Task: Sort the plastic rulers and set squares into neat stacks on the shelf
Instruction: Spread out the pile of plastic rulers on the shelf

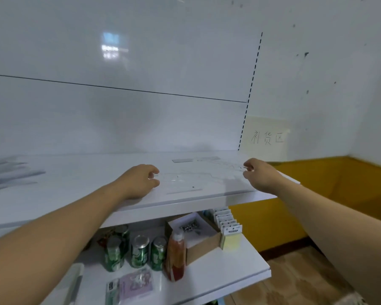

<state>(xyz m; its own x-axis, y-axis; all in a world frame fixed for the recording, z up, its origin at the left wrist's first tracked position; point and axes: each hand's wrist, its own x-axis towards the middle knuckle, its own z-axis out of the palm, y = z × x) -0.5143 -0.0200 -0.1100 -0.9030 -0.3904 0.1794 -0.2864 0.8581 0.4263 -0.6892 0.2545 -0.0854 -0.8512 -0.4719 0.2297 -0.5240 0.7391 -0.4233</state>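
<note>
Rulers [189,176] on the shelf [75,190] look thin, light and slippery; left hand [141,181] and right hand [260,175] each pinch an end in a narrow grip.

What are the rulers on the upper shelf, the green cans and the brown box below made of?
Rulers: clear glossy plastic, apparently; the shelf shows through. Green cans: metal, shiny silver tops. Box: matte brown cardboard, probably.

Counted stock
Below left hand [141,181] and right hand [259,173]: four green metal cans [140,250], one red plastic bottle [175,256], one brown cardboard box [204,245]; clear plastic rulers [184,191] between them, uncountable.
</note>
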